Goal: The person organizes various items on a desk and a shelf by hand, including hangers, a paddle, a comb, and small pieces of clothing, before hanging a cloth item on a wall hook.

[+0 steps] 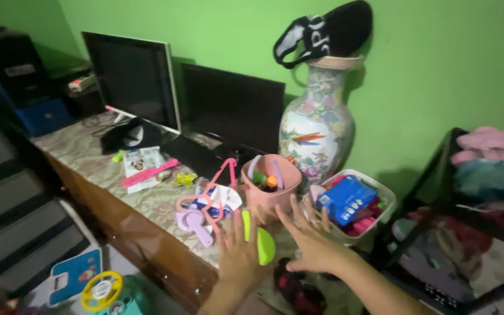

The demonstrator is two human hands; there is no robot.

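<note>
My left hand is raised over the front edge of the wooden cabinet, fingers spread, with a lime-green plastic piece against its thumb side; whether it grips the piece is unclear. My right hand is open, fingers fanned, just in front of a pink plastic bucket holding small colourful items. Left of my hands lie a lilac toy fan and a pink hanger-like toy. A clear tub with a blue box sits beyond my right fingertips.
A large floral vase with a black cap on top stands behind the bucket. Two dark monitors lean against the green wall. A booklet and pink strip lie further left. A black rack of clothes is at right; a toy steering wheel is on the floor.
</note>
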